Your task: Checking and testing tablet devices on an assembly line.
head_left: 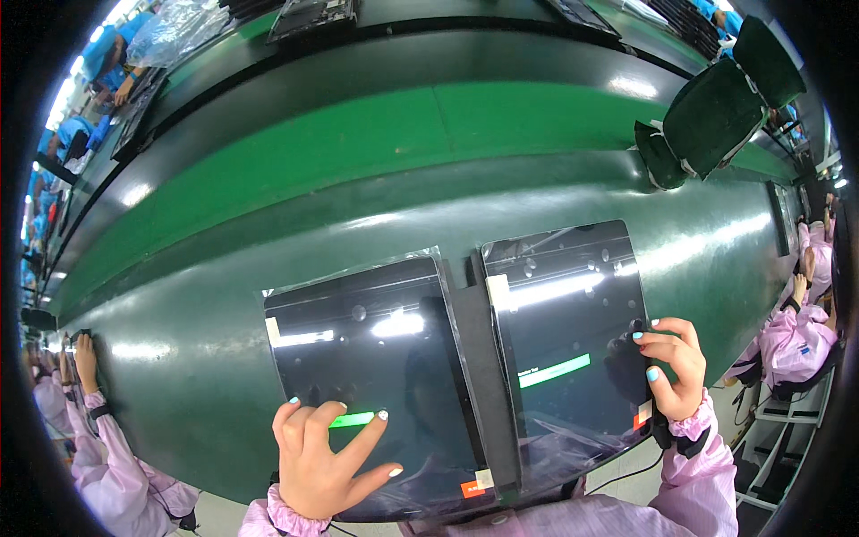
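Two dark tablets with clear film on their screens lie side by side in front of me. My left hand (327, 452) is over the lower part of the left tablet (385, 367), fingers spread. Its fingertips reach a green bar (356, 419) on the screen. On the right tablet (573, 313) another green bar (555, 370) is lit. My right hand (676, 367) is at that tablet's right edge, its thumb and bent fingers apart with the tips against the edge. Both tablets bear a small orange sticker near the lower right corner.
A dark strip (488, 358) fills the gap between the tablets. Dark green padded boards (716, 116) stand at the far right of the green work table (215, 394). People in pink sit at both sides; people in blue work at the far left, near clear plastic bags (179, 31).
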Demonstrator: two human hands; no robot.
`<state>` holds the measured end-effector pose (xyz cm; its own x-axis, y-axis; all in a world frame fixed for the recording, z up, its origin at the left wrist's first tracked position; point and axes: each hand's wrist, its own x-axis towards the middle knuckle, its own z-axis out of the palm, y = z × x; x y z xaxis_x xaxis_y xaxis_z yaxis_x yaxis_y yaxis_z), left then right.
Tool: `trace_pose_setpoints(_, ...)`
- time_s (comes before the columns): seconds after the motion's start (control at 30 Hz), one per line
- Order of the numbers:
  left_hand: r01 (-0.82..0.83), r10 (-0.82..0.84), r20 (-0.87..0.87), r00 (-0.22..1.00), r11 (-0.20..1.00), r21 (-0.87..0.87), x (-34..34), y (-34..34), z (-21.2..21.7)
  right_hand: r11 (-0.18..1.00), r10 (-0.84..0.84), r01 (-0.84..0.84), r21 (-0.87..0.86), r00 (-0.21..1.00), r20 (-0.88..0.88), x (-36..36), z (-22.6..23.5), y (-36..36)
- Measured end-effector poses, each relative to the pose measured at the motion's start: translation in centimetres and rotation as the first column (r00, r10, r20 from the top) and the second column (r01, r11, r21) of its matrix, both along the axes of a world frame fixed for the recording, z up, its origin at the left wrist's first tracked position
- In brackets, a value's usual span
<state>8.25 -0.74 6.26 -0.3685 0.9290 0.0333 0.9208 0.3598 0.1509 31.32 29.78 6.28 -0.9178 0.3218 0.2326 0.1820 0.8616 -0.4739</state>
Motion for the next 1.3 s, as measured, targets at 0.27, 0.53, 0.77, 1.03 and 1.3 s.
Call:
trace_pose_setpoints(0.27,0.017,-0.018,0.015,1.000,0.998,0.056,0.2,-0.3,0.3,0.999,-0.017,0.017,-0.027,1.000,-0.014,0.0,0.5,0.0)
trace_pose_setpoints(0.53,0.002,-0.003,0.016,1.000,0.996,0.089,0.2,-0.2,-0.1,0.999,0.038,-0.038,-0.034,0.999,-0.004,0.1,0.4,0.3)
trace_pose_setpoints(0.77,-0.010,0.008,0.020,1.000,0.996,0.092,0.2,-0.3,0.2,0.999,0.040,-0.041,-0.023,0.999,-0.031,0.2,0.5,0.3)
trace_pose_setpoints(1.03,-0.171,0.163,0.068,0.984,0.976,0.133,0.5,-1.5,0.9,1.000,0.024,-0.024,0.003,0.999,-0.040,0.5,0.7,-0.1)
trace_pose_setpoints(1.3,-0.254,0.243,0.112,0.964,0.962,0.100,1.6,-4.6,1.4,0.999,-0.026,0.030,0.037,0.996,-0.086,1.1,1.0,-0.5)
